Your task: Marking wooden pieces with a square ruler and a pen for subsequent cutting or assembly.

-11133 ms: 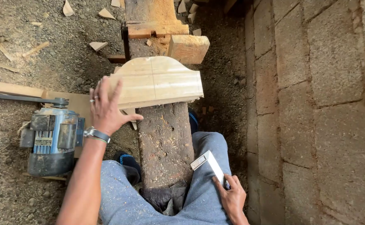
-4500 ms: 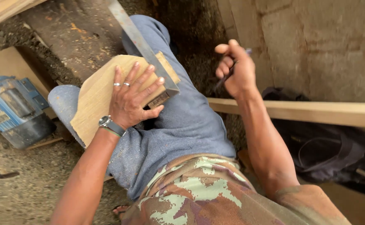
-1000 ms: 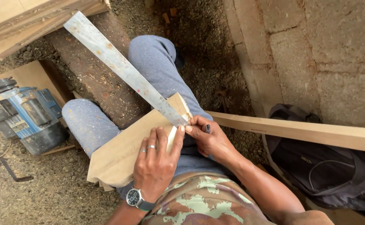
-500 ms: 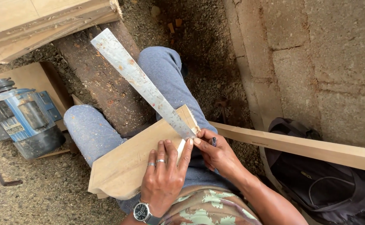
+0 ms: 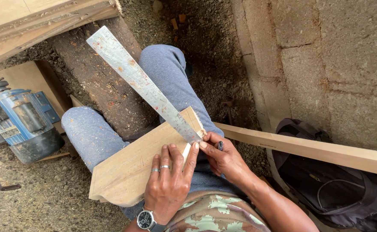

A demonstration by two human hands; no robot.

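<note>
Wall point(image 5: 347, 64): rough grey blocks with wide mortar joints, filling the right side.
Log point(image 5: 106, 81): dark, pitted timber between the knees, its far end under pale planks.
Motor point(image 5: 20, 120): blue ribbed metal casing at the left edge, partly cut off.
Batten point(image 5: 326, 150): long smooth pale strip running right, over a dark bag.
Board point(image 5: 132, 167): flat light wood on the lap, splintered at its far corner; near end hidden by the wrist.
Ruler point(image 5: 141, 83): worn, rust-spotted steel blade, slanting off the board's corner into open air.
Left hand point(image 5: 169, 184): fingers spread flat, pressing the board.
Right hand point(image 5: 223, 157): fingers curled, pinching the ruler's end; a dark pen point(image 5: 220, 146) barely shows.
</note>
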